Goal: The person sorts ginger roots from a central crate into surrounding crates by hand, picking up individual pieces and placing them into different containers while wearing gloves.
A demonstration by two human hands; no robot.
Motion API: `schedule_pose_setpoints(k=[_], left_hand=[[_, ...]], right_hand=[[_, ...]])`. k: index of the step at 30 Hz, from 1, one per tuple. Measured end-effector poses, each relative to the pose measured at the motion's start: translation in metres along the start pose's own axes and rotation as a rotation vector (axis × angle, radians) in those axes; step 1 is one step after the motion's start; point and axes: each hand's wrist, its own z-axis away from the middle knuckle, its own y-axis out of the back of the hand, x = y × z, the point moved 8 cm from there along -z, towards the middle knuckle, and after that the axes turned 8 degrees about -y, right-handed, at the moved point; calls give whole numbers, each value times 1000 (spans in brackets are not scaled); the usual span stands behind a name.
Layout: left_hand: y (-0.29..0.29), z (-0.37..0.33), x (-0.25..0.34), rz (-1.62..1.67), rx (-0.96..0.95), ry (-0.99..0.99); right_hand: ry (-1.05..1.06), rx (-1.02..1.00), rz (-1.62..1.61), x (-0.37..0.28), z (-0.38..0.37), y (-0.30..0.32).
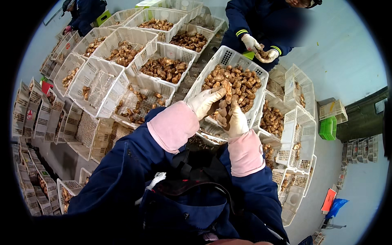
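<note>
2 hands (207,103) (237,119) over crate (209,69) edge.

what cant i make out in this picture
All in the head view:
floor of the middle basket, hidden by brown pieces
far side of the held piece, turned away
head of nearer co-worker, partly cut off by top edge
details on far-left red sticker, too small

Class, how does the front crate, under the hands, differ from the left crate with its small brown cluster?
Fill: the front crate holds a broad heap of brown pieces; the left crate holds only a small cluster.
Bottom: the heap hides most of the front crate's bottom; the left crate's mesh bottom shows.
Hands: the left hand and right hand are at the front crate; neither is at the left crate.
Both are pale, open-topped crates.
</note>
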Motion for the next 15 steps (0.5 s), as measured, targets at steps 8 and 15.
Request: schedule_pose_setpoints(k=[8,15], left_hand=[[76,-40,56,-162,448,-178],[180,-42,108,-52,806,-273]], right_hand=[[-17,51,263,-13,-20,27],[151,497,1401,-69,-75,97]])
